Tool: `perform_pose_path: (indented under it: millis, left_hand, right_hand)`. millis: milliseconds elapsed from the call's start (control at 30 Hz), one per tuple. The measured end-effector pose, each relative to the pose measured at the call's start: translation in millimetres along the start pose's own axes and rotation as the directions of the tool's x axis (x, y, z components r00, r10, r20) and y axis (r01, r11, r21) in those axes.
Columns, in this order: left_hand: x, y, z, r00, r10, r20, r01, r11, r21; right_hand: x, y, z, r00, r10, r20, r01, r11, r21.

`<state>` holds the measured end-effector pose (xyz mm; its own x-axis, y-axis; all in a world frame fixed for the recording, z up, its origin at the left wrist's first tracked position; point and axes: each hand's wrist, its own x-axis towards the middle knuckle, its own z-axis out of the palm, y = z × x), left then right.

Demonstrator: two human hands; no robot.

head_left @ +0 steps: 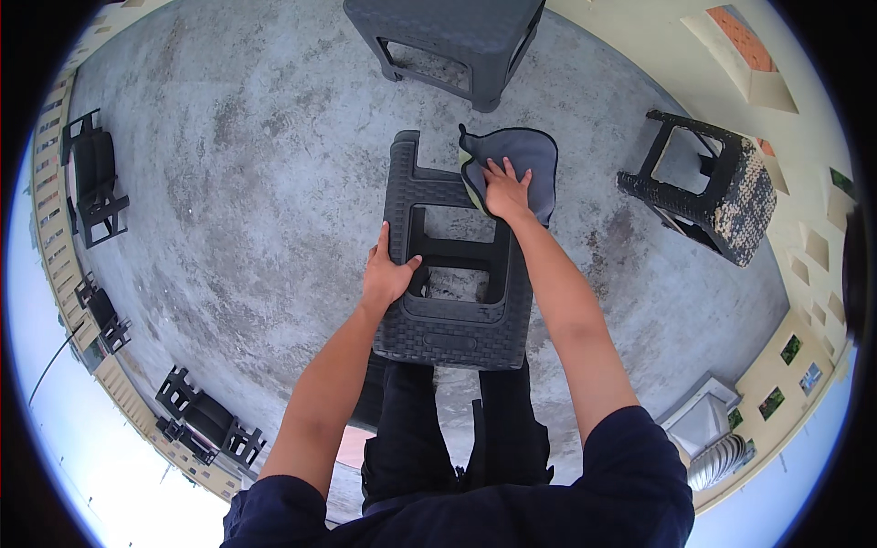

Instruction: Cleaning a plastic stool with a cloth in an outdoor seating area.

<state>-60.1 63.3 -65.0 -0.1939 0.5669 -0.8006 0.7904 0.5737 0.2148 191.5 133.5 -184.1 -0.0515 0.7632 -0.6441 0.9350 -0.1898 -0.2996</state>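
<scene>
A dark grey plastic stool (449, 341) with a woven texture lies tipped in front of my legs, its seat end nearest me and its legs pointing away. My left hand (390, 272) grips the left leg, thumb over the edge of the side opening and fingers along the outside. At the far right leg, my right hand (508, 190) presses a grey cloth (530, 151) with black edging and a yellowish-green underside. Its fingers are spread over the cloth, which covers the end of that leg.
Another dark stool (448, 27) stands upright straight ahead. To the right is a dark stool (703, 187) with pale speckles, near the cream wall (658, 55). Black chairs (94, 173) line the left side. A metal vent duct (717, 459) shows at lower right.
</scene>
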Motion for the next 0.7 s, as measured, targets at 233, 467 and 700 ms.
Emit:
perform_pose_path:
  millis: [233, 467, 700]
  left_hand:
    - [6, 15, 8, 0.999, -0.005, 0.041, 0.003, 0.999, 0.051]
    - [3, 18, 2, 0.999, -0.018, 0.042, 0.016, 0.998, 0.063]
    - [-2, 34, 1, 0.996, -0.069, 0.056, 0.066, 0.997, 0.044]
  right_hand:
    - [32, -102, 33, 0.997, -0.033, 0.068, 0.001, 0.905, 0.426]
    - [-14, -3, 11, 0.992, -0.094, -0.086, 0.097, 0.995, 0.027]
    - [-41, 74, -2, 0.997, 0.075, 0.018, -0.076, 0.992, 0.103]
